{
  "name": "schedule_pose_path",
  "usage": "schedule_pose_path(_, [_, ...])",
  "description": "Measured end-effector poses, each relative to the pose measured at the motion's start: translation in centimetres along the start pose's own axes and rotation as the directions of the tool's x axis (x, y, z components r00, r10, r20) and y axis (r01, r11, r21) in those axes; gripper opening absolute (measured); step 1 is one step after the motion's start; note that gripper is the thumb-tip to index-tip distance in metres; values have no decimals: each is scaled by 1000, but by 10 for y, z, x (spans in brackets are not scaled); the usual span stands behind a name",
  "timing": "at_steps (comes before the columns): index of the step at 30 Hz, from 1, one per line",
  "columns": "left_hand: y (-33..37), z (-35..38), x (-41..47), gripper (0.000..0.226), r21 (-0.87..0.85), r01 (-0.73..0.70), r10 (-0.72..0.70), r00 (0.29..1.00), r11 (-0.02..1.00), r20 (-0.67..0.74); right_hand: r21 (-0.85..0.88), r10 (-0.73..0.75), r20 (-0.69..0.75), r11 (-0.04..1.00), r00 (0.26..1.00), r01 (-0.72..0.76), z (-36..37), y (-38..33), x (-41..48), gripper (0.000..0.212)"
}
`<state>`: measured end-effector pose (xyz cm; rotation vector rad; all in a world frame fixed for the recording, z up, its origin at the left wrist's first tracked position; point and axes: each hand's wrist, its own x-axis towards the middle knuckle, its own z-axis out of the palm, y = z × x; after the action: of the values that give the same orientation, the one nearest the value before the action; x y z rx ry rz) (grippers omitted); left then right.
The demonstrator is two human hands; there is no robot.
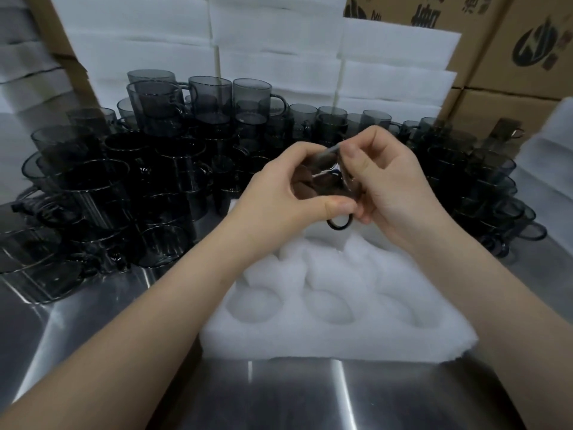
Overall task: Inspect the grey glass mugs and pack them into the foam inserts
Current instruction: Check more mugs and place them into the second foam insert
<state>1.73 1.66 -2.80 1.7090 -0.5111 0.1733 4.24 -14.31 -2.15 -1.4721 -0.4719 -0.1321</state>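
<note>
Both hands, left (279,197) and right (390,187), hold a grey glass mug (325,181) above the white foam insert (335,333) on the steel bench (310,395).

Your counter (93,330) is brushed, shiny metal; the mugs (161,169) are glossy smoky-grey glass; the foam insert (335,336) is soft, matt white; the far boxes (508,57) are matt brown cardboard.

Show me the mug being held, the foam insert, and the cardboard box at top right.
held mug (322,184), head view, its glass wall.
foam insert (325,346), head view, its front rim.
cardboard box (527,51), head view, its printed side.
</note>
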Motion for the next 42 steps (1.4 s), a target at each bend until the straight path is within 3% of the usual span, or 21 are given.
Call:
schedule_pose_path(5, [0,4,1,72,54,-3,6,998,999,-60,-37,2,-128,999,992,-6,6,-3,2,29])
schedule_pose_path(8, [-1,2,2,70,42,13,-6,985,999,-173,-166,-35,-28,986,999,29,6,-4,-1,21])
schedule_pose_path(12, [3,4,0,76,219,8,43,974,976,-223,-262,-123,166,951,978,164,3,-4,-4,47])
schedule_pose_path(16, [5,6,-2,84,327,-29,92,979,944,-180,-253,-86,77,962,993,103,5,-1,-1,28])
schedule_pose_path(19, [9,9,-3,76,455,-108,179,977,884,-116,-257,-46,29,965,999,52,5,1,1,29])
schedule_pose_path(24, [13,9,-5,63,457,-114,210,964,882,-166,-414,-96,57,903,994,111,4,1,-1,52])
schedule_pose_path(27, [14,10,-7,52,471,-131,238,956,872,-174,-424,-111,42,898,993,119,3,1,-1,49])
schedule_pose_path(30, [12,10,-8,37,512,-123,247,952,850,-181,-387,-145,-7,913,989,131,7,-1,-2,37])
schedule_pose_path(33, [10,11,-8,36,569,-131,277,944,812,-179,-236,-87,-64,969,994,70,8,-3,-3,26])
schedule_pose_path(39, [5,10,-8,46,670,-195,379,915,716,-140,39,101,-46,994,994,-99,2,-7,0,31])
schedule_pose_path(42, [6,9,-8,47,641,-238,390,915,730,-104,146,188,-13,972,982,-184,-1,-5,4,34])
